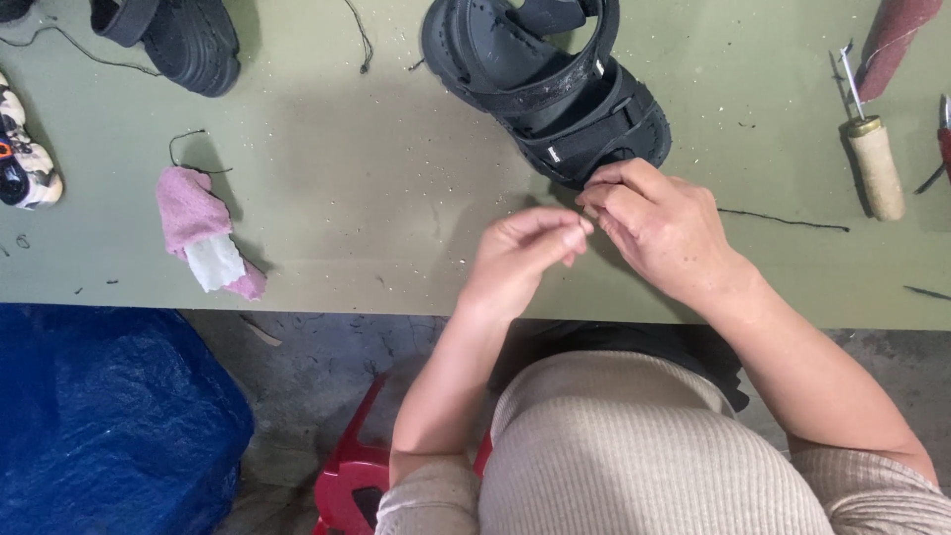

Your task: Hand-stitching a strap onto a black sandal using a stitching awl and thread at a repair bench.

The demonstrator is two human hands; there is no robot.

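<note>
Your left hand (530, 253) and right hand (654, 223) meet just in front of the black sandal (550, 84), fingertips pinched together on something too fine to make out, perhaps thread. The sandal lies sole down on the green surface (376, 188), its long axis running diagonally, one end toward your right hand, the other toward the far edge. Judging by this, stitching on the sandal has not begun: the wooden-handled awl (875, 159) rests untouched well to your right, a dark thread (783, 220) beside it. A pink cloth (203, 233) lies left.
</note>
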